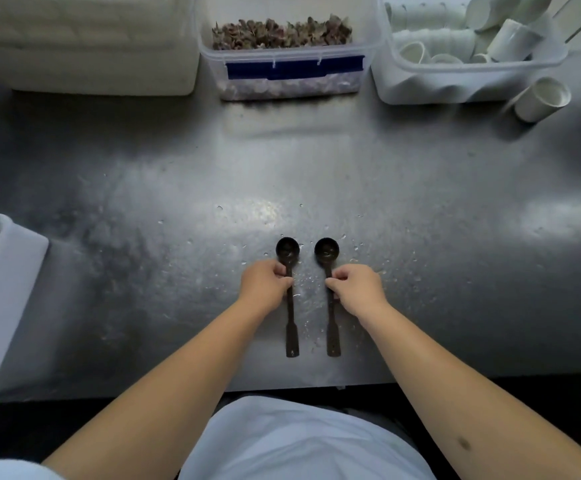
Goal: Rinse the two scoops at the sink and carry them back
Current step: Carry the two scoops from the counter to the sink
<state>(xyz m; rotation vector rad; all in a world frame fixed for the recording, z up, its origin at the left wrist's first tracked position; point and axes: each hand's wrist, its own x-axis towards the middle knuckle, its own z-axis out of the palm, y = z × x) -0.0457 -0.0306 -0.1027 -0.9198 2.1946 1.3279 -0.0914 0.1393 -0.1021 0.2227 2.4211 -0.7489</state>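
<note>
A wet steel surface (420,188) gleams under soft overhead light; clear plastic bins (469,77) line its far edge.

Counter (420,202): broad bare steel across the middle, wet with droplets, open for passage from side to side.
Far edge, blocked: white foam box (84,46) at left; clear tub of dried leaves (289,64) at centre; clear bin of white cups (469,46) at right.
Loose white cup (542,98): on its side, just beside that bin.
Left edge: translucent tray (1,289), jutting in.
Near centre: two dark scoops (292,337), parallel, narrow gap between.
</note>
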